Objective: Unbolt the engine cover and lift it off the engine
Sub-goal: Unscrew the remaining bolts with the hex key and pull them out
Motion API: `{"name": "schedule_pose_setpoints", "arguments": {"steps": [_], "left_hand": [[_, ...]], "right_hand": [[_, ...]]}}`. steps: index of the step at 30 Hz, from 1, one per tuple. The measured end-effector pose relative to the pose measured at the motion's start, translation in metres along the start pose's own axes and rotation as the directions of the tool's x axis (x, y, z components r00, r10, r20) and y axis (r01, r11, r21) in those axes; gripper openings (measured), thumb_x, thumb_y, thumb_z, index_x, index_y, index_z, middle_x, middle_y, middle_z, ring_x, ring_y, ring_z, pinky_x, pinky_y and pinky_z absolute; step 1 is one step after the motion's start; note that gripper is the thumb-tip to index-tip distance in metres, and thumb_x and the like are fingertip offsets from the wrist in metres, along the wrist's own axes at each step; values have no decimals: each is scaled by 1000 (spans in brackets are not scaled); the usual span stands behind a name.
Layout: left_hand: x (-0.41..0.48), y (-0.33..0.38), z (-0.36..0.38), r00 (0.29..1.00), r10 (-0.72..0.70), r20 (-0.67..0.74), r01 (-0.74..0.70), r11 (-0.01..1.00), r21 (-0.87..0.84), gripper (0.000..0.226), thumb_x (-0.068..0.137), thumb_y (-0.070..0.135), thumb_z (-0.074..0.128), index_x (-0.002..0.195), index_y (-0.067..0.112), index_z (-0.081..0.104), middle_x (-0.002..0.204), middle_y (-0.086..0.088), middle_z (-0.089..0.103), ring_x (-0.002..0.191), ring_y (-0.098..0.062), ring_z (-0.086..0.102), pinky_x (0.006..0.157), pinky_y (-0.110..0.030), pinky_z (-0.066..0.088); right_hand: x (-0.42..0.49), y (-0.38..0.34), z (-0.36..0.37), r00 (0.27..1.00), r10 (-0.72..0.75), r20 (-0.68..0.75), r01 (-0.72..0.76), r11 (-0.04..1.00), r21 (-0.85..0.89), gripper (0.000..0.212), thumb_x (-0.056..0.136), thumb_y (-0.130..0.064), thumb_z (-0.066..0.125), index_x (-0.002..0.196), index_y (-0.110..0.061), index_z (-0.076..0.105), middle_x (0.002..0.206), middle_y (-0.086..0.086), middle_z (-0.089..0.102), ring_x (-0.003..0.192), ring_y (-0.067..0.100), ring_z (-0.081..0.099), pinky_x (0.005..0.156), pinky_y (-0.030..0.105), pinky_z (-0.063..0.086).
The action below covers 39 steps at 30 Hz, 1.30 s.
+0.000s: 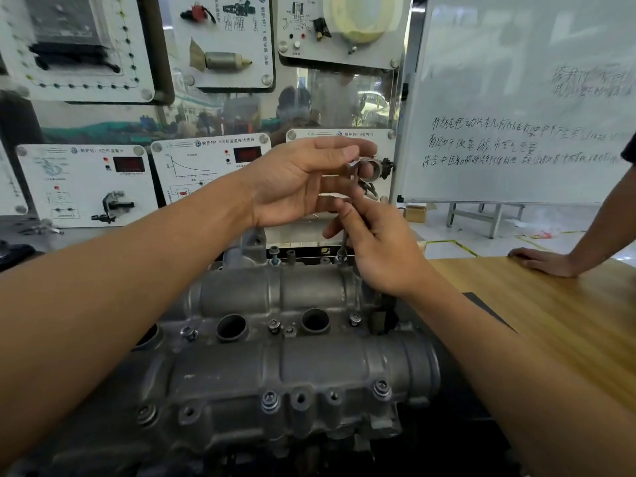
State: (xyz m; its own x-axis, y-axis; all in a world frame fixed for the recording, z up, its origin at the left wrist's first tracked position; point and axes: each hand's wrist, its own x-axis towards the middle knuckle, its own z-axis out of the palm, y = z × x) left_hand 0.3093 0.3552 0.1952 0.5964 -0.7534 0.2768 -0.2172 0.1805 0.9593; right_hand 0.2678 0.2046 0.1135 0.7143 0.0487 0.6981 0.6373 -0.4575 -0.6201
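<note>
Display panels (pixel 86 184) stand far left. The engine cover (pixel 275 366) lies near centre, with bolts (pixel 270 401) seated in its flanges. Over its far edge the left hand (pixel 296 187) pinches the wrench (pixel 345 237) at its top, and the right hand (pixel 382 249) pinches its shaft. A bystander's hand (pixel 543 261) rests on the wooden table (pixel 550 321) at right, with a whiteboard (pixel 516 98) behind it.

Pretty bright, flat indoor light with hardly any hard shadows. There's milky glare washing over the whiteboard (pixel 516 98). The display panels (pixel 69 46) top left are smeared with blur, and fisheye bends the frame edges. The engine cover (pixel 292 366) goes murky toward the bottom.
</note>
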Motion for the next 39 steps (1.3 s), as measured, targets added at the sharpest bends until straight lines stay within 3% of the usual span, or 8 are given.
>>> {"name": "schedule_pose_setpoints", "arguments": {"steps": [6,10,14,20,25,29,35,39], "left_hand": [[12,-3,19,905,271,-328,-131,911,391,10,86,18,76,78,16,71,54,3,57,29,-5,37,31,-15,30],[14,1,25,897,101,-431,-11,978,206,17,96,11,52,95,9,69,55,-1,58,30,-7,35,34,-18,28],[4,5,14,983,-43,-180,23,993,-114,28,96,7,39,113,5,61,77,-6,69,52,-13,62,50,-20,46],[-5,5,6,999,-3,49,10,992,-128,26,89,13,57,114,12,63,95,-2,69,75,-12,69,66,-21,51],[4,6,21,977,87,-193,-42,974,223,18,69,25,80,82,17,71,65,7,65,41,-6,50,40,-16,39],[14,5,25,894,148,-422,4,940,340,21,78,27,82,75,15,66,50,5,53,29,-6,29,30,-16,24],[16,8,22,910,-87,-406,78,996,-40,21,97,10,45,108,6,63,57,1,60,33,-6,41,35,-17,30],[3,6,11,991,-80,-107,54,972,-227,31,98,9,43,125,6,57,90,-8,73,67,-15,71,55,-20,52]], "right_hand": [[-2,0,1,999,-44,13,44,999,20,35,104,-16,48,80,-2,69,46,-14,48,45,4,40,50,17,31],[-2,1,1,999,-53,1,53,998,45,34,103,-16,51,78,-2,69,44,-14,45,43,5,40,49,18,30],[-3,0,0,999,-19,-48,23,996,89,32,103,-15,51,77,-6,67,46,-11,47,42,4,43,45,15,34],[-4,-5,3,987,-17,-159,54,971,232,12,96,-12,63,88,-21,64,69,-3,64,58,14,56,51,32,48],[-5,-1,3,986,-12,-164,47,976,212,10,94,-12,66,86,-16,63,70,19,66,49,20,54,44,34,46],[-4,1,4,994,-31,-105,48,985,164,10,96,-11,62,87,-12,67,70,-2,68,51,8,54,48,24,46],[-4,2,1,995,-44,-94,54,993,106,22,100,-13,55,87,-5,71,72,24,67,54,39,56,46,43,46],[-3,3,2,992,15,-122,7,985,173,24,101,-11,54,82,-6,68,57,-12,64,43,11,46,41,22,38]]}}
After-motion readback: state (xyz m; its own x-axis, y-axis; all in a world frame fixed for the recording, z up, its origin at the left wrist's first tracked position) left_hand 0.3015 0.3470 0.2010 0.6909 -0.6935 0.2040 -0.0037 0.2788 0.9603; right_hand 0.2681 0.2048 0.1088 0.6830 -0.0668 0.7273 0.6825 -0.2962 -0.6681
